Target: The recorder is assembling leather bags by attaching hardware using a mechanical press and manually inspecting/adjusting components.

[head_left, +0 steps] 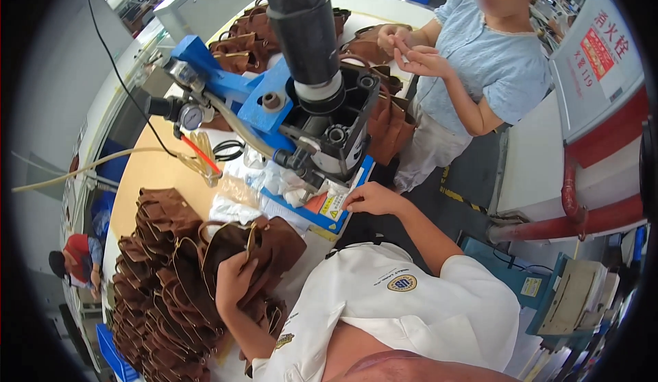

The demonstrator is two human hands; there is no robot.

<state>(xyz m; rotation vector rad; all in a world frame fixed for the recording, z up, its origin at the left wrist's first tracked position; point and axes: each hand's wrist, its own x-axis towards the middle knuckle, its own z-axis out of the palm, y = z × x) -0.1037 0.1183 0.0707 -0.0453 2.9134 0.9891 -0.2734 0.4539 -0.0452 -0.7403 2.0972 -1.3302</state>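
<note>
A brown handbag (282, 243) with a gold-coloured zip edge stands at the near edge of the table. My left hand (235, 279) is closed on its upper rim, the thumb on the near side. My right hand (375, 199) is at the front edge of a blue and black pneumatic press (329, 128), next to a yellow warning label (334, 207). Its fingers are bent together, and anything small between them is too hard to make out. White crumpled plastic and cloth (236, 207) lie between the bag and the press.
A big heap of brown handbags (161, 279) covers the left of the table (140, 166). More bags (243, 36) lie behind the press. Beyond it a co-worker in a light blue shirt (490, 60) holds both hands together. An air hose (89, 169) runs left.
</note>
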